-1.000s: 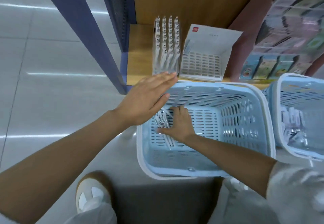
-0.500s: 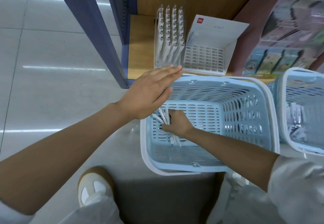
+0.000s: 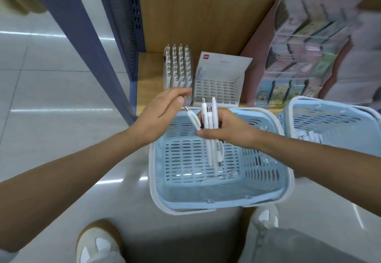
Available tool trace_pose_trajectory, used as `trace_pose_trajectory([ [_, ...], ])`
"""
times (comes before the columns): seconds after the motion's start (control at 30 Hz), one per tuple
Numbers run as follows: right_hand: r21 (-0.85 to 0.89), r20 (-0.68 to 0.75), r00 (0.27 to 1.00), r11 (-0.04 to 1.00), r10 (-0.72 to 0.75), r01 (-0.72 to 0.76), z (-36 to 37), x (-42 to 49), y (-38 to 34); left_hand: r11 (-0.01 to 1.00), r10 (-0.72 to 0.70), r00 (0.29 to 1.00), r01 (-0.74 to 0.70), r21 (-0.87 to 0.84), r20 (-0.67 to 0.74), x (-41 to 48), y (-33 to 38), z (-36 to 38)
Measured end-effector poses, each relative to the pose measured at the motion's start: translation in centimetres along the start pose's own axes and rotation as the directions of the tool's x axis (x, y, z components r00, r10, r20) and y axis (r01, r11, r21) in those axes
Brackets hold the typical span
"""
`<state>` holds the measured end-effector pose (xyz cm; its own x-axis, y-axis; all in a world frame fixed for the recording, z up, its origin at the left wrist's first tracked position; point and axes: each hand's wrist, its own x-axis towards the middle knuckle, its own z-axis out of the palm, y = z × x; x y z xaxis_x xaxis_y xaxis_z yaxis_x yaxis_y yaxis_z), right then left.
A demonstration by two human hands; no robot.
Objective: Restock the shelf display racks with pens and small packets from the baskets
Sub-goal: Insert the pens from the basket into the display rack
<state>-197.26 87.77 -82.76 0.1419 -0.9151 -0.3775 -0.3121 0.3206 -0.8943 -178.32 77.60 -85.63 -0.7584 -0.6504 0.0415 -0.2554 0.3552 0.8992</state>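
Note:
My right hand [image 3: 228,130] grips a bunch of white pens [image 3: 210,118] upright above the near blue basket [image 3: 266,192]. My left hand [image 3: 158,115] hovers just left of the bunch with fingers straight, its fingertips close to the tip of the leftmost pen, holding nothing. On the wooden shelf behind stand a rack filled with white pens [image 3: 178,67] and a white display rack [image 3: 216,89] whose grid of slots shows no pens.
A second blue basket [image 3: 329,118] holding white items sits to the right. A blue shelf upright [image 3: 86,42] slants down on the left. Colourful packets [image 3: 288,89] line the shelf to the right. My shoes [image 3: 99,242] stand on the tiled floor.
My right hand closed on the pens in the basket bottom and lifted them up above the rim. My left hand stayed near the basket's far left corner.

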Motion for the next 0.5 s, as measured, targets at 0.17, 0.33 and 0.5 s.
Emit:
trace_pose_trajectory([
  [0.17,0.144,-0.315,0.944,0.977,-0.103,0.155,-2.0,2.3,-3.3,0.753,-0.232,0.956,0.293,-0.590,0.179,1.2,3.1,1.6],
  [0.33,0.204,-0.382,0.920,0.963,-0.088,0.176,-1.4,4.7,-4.6,0.646,-0.270,0.943,0.328,-0.689,0.196,1.7,4.5,2.6],
  [0.5,0.258,-0.371,0.926,0.949,-0.077,0.182,-0.6,6.2,-4.3,0.712,-0.387,0.919,0.351,-0.608,0.077,2.2,3.8,2.1],
])
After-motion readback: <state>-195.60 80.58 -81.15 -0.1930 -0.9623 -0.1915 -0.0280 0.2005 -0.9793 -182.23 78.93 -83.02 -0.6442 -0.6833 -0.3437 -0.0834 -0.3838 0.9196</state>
